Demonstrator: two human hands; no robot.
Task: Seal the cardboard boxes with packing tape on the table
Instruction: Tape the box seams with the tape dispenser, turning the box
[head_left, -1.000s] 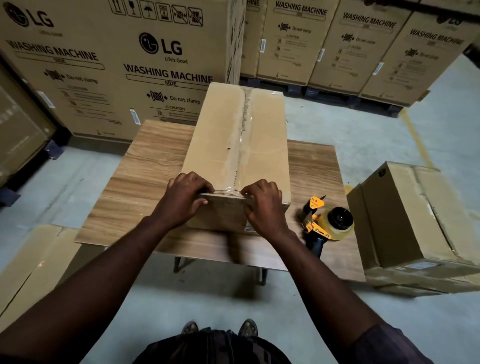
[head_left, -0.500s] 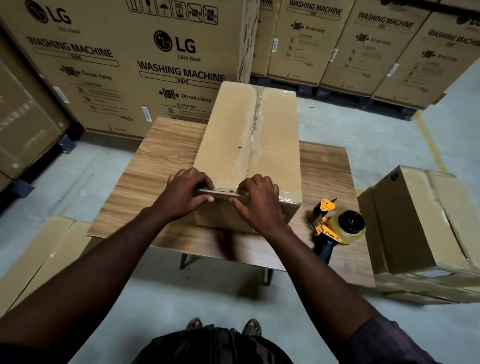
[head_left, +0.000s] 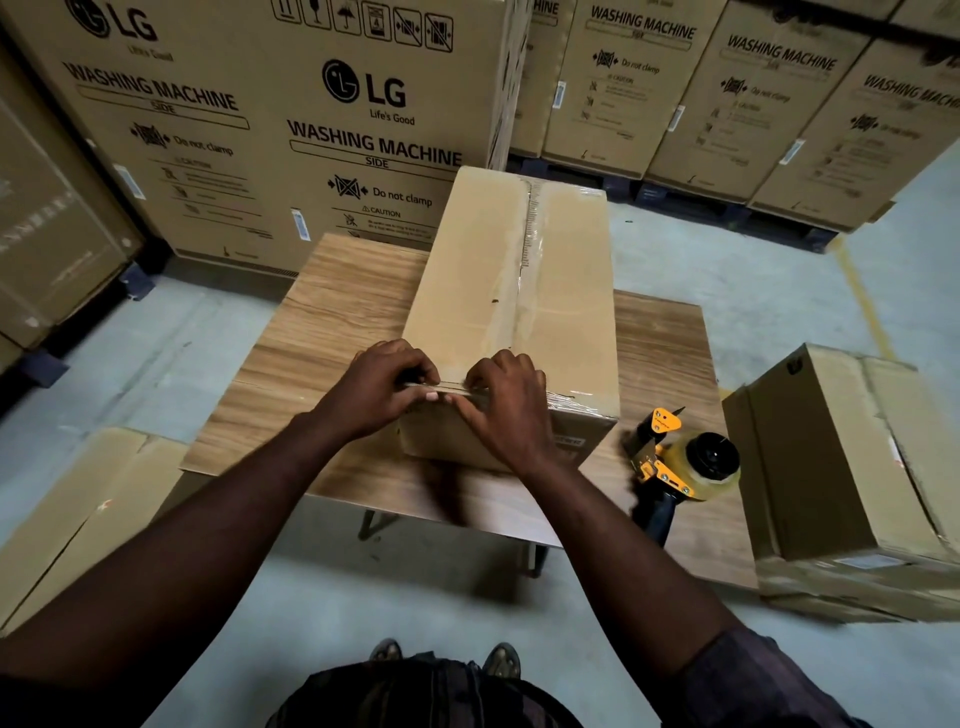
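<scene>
As arms stretch forward, left hand (head_left: 379, 387) and right hand (head_left: 511, 410) pinch the box (head_left: 514, 291) at its edge.

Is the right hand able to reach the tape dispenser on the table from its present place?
Probably yes. The tape dispenser lies on the table just right of the box, close to the right hand, with nothing standing between them. The hand would first have to leave the box's near edge.
</scene>
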